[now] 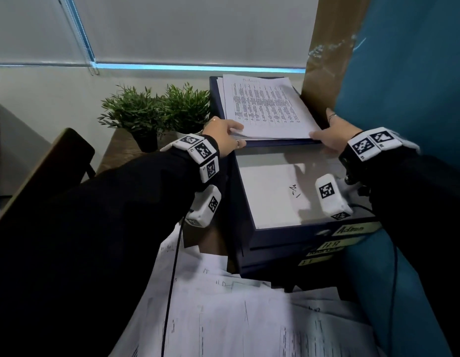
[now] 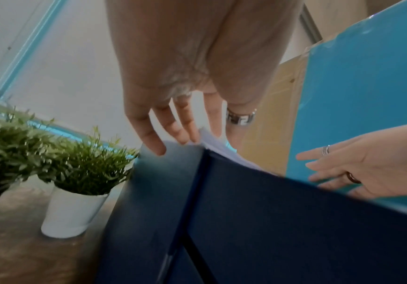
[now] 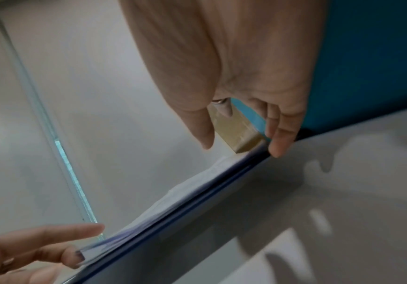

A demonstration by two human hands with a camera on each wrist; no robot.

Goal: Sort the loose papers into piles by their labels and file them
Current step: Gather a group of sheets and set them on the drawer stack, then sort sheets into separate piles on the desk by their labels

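A dark blue folder (image 1: 215,99) lies opened at the back, on top of a pile of blue files, and it carries a stack of printed papers (image 1: 262,106). My left hand (image 1: 221,135) pinches the near left corner of that stack (image 3: 185,192), thumb on top and fingers (image 2: 148,134) reaching over the folder's left edge (image 2: 270,211). My right hand (image 1: 334,132) rests with straight fingers (image 3: 280,142) against the folder's near right corner. Under them the top file shows a white sheet (image 1: 270,194) beneath a clear cover.
The file pile bears labels Admin (image 1: 351,229), HR (image 1: 332,244) and IT (image 1: 307,262). Loose papers (image 1: 249,318) cover the desk in front. Two potted plants (image 1: 136,112) stand to the left, a teal partition (image 1: 404,73) and a brown panel (image 1: 332,47) close on the right.
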